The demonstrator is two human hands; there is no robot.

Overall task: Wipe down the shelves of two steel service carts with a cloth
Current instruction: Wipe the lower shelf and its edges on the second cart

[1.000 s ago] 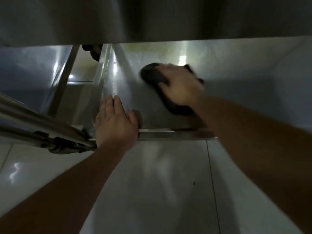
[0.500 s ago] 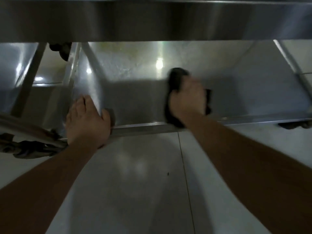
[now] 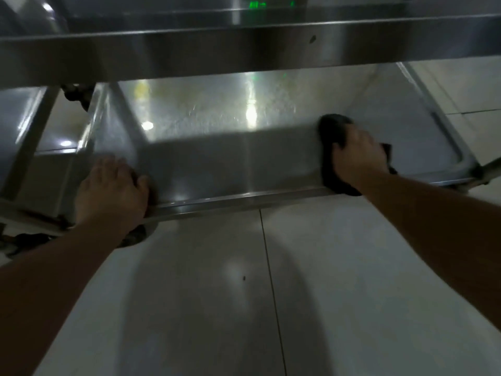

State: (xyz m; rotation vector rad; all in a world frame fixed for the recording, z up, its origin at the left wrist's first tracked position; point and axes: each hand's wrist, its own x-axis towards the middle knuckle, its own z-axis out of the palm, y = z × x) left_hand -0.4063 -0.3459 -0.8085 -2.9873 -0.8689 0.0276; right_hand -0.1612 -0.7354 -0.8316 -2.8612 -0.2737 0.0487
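Observation:
The bottom steel shelf (image 3: 217,158) of a service cart lies low in front of me, under the rim of the shelf above (image 3: 244,55). My right hand (image 3: 356,156) presses a dark cloth (image 3: 329,131) flat on the shelf's right part, near its front edge. My left hand (image 3: 111,188) rests on the shelf's front left corner, fingers laid over the rim and thumb on the inner side. Most of the cloth is hidden under my right hand.
A second steel cart (image 3: 35,137) stands close on the left, its leg and shelf beside my left hand. A dark caster (image 3: 135,234) shows under the near left corner. Pale floor tiles (image 3: 244,294) fill the foreground. Another caster (image 3: 77,95) sits behind.
My right hand has slid the cloth along the shelf from the left-middle to the right part. My left hand has stayed on the front left corner.

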